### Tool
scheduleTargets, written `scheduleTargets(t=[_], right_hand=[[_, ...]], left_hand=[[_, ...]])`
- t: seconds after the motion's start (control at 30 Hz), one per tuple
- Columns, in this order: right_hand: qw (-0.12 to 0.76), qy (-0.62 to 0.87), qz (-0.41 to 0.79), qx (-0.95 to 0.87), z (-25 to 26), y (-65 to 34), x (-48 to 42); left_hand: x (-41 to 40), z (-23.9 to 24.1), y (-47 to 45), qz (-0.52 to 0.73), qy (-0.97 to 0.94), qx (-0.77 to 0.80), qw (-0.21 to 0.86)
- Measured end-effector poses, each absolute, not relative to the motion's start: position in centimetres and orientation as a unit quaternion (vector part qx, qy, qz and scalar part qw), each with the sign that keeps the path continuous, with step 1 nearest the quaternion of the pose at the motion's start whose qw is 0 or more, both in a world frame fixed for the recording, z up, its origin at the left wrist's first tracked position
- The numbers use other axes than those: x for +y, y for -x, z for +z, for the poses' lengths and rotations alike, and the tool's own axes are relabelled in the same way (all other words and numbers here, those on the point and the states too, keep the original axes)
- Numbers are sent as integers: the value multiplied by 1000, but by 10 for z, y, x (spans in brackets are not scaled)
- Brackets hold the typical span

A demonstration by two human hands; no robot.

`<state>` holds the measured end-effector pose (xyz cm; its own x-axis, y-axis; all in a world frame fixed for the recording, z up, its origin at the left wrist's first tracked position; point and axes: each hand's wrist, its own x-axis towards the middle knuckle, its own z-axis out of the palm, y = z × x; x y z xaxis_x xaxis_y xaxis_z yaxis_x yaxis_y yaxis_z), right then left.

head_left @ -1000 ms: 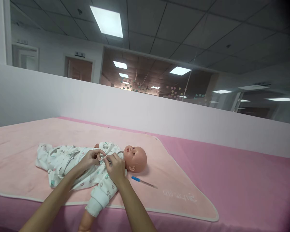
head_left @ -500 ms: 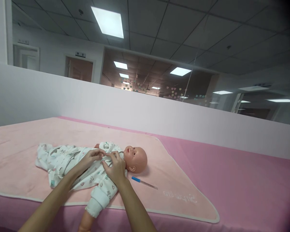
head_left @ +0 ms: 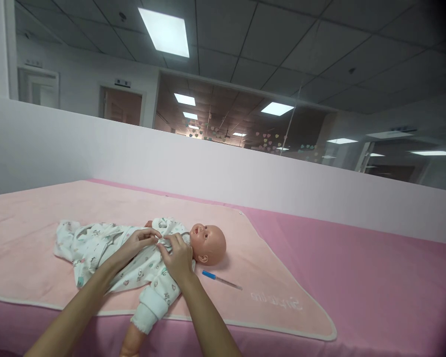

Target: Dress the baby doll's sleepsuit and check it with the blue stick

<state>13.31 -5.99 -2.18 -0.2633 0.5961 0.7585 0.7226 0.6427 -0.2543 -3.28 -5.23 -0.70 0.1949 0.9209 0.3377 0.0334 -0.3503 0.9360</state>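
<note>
A baby doll (head_left: 210,244) lies on its back, its head to the right and one arm hanging toward me over the edge. It wears a white printed baby outfit (head_left: 134,270) with folded cuffs. My left hand (head_left: 141,241) rests over the doll's chest, fingers bent and pinching the cloth at the front of the outfit. Close beside it, my right hand (head_left: 176,255) grips the same front near the neck with thumb and fingers. Whatever small fastening lies between the fingertips is too small to make out.
A thermometer-like stick with a blue cap (head_left: 222,280) lies near the doll's head. Beneath is a peach mat (head_left: 275,312) with white edging, spread on a pink sheet (head_left: 386,282). A low white wall (head_left: 223,168) and a glass window (head_left: 245,119) stand behind.
The fingers of both hands have shifted very slightly at the outfit's front. The doll and the blue-capped stick stay in place.
</note>
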Motion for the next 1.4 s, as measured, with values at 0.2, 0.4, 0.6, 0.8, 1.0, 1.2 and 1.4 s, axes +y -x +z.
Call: scheduleTargets(t=[0.2,0.4,0.6,0.8,1.0,1.2,1.4], right_hand=[[449,418,-73,-786,-21,-132,-59],[450,420,-77,-784,-23,-132,-59],[452,429,-97,-776,-21,-131,-57],[475,377,-155,-780,-12,-147,-94],[477,419,-153,-757,-20,-227,-152],[373,604,-152,-688,-39,-306,-154],[344,631,-87,-690,-53,-317,-148]], left_hand=[[-50,-10,32,538,-632,365,422],[-44,-15,32,549,-629,359,418],[-49,-11,29,553,-621,370,414],[-53,-9,28,547,-626,381,404],[-41,-17,30,531,-647,390,384],[-31,-26,32,531,-658,378,377],[-27,-30,33,533,-649,378,390]])
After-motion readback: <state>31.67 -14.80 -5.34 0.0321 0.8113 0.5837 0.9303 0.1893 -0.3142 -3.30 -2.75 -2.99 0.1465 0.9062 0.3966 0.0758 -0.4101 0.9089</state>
